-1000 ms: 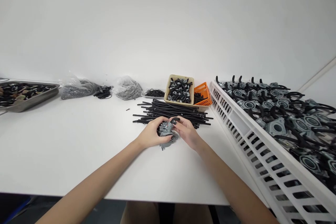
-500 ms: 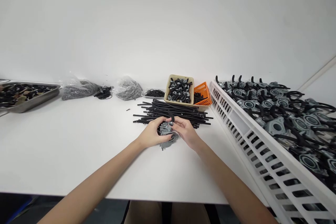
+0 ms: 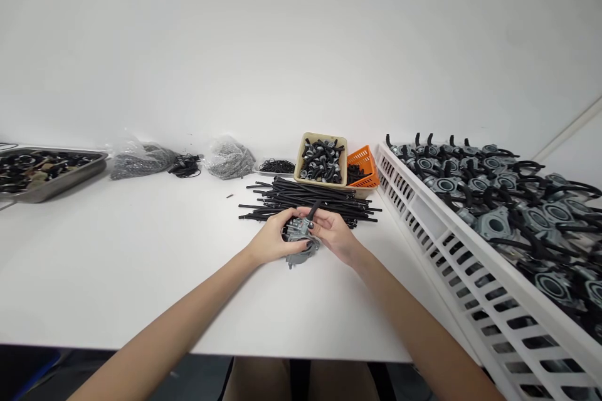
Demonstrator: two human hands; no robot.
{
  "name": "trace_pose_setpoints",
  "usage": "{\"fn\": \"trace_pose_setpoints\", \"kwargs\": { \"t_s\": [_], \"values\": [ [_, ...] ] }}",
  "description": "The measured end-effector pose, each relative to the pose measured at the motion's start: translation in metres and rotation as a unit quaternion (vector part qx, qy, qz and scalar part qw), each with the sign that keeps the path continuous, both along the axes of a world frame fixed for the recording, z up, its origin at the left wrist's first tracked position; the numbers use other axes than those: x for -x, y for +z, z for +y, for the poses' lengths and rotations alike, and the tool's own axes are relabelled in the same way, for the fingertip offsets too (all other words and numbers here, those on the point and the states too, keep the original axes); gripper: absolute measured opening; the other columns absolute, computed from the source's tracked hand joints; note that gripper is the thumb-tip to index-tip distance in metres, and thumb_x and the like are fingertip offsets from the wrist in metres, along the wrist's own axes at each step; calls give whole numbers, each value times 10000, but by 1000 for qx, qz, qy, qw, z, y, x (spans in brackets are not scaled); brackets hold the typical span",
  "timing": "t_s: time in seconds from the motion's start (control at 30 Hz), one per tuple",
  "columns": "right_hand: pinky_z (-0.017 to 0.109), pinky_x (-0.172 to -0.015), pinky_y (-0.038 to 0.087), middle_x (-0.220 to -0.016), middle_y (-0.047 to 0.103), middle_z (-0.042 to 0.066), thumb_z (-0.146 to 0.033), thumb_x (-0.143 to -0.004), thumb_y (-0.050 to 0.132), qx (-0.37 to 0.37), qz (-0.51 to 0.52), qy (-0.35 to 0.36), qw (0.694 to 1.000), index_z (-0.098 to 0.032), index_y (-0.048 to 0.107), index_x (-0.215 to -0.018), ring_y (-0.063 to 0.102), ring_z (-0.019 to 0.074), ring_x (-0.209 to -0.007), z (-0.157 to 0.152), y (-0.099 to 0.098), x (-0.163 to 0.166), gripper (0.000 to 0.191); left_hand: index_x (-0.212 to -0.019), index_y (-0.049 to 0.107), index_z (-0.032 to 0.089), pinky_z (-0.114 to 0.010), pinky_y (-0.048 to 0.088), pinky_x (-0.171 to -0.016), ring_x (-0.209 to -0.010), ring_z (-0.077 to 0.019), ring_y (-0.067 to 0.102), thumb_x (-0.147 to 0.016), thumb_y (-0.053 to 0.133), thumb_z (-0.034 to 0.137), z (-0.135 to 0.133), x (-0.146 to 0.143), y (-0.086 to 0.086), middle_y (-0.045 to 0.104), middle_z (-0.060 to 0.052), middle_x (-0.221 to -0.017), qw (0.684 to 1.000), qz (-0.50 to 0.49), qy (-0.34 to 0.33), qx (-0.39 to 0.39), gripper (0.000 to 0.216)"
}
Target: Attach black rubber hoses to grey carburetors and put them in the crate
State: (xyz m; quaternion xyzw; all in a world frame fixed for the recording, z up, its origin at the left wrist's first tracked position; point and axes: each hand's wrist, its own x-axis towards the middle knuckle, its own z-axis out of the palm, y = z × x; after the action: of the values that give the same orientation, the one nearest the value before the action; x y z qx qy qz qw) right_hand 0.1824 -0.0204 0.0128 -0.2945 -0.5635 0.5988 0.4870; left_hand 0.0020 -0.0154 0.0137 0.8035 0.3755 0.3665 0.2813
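Note:
A grey metal carburetor (image 3: pixel 298 249) is held just above the white table, in front of a pile of black rubber hoses (image 3: pixel 310 196). My left hand (image 3: pixel 270 240) is closed around its left side, thumb across the front. A short black rubber elbow (image 3: pixel 314 208) with a metal piece sticks up from the carburetor's top. My right hand (image 3: pixel 335 235) pinches this elbow at its base, thumb in front and fingers behind. The fingers partly hide where the elbow meets the body.
On the right stands a white slatted crate (image 3: pixel 451 244) full of carburetors. Behind the hoses are a cream bin (image 3: pixel 298 160) of small elbows and an orange basket (image 3: pixel 371 166). Plastic bags of parts (image 3: pixel 230 158) and a metal tray (image 3: pixel 70 183) line the back left.
The black elbow has turned, its free end now leaning further right. My right hand has shifted slightly right with it; my left hand keeps its hold on the carburetor.

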Motion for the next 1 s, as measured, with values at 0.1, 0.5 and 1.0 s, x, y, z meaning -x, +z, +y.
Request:
{"fn": "trace_pose_setpoints", "kwargs": {
  "t_s": [0.1, 0.5, 1.0],
  "values": [
    [354, -895, 475, -933, 679, 44, -428, -632, 838, -29, -18, -39, 999, -205, 735, -835, 612, 205, -940, 1, 0, 6, 319, -1037, 591, 175, -305, 486, -797, -867, -201, 623, -695, 675, 274, -1, 0, 1, 680, -23, -967, 1000, -7, -7, 13, 366],
    [275, -713, 484, -805, 646, -7, -397, -576, 872, 12, 12, -67, 998, -200, 615, -711, 581, 144, -756, 2, -3, 1, 351, -1016, 602, 181, -307, 489, -794, -840, -199, 622, -686, 678, 281, 0, -1, 1, 684, -23, -941, 1000, 4, 7, -1, 353],
    [297, -820, 463, -923, 669, 20, -415, -710, 789, 9, 5, 5, 1000, -213, 690, -880, 613, 158, -866, 1, -1, -4, 282, -1048, 587, 168, -295, 472, -777, -844, -198, 611, -698, 675, 313, 0, 0, 1, 670, -28, -944, 1000, 2, 0, -2, 389]
  ]
}}
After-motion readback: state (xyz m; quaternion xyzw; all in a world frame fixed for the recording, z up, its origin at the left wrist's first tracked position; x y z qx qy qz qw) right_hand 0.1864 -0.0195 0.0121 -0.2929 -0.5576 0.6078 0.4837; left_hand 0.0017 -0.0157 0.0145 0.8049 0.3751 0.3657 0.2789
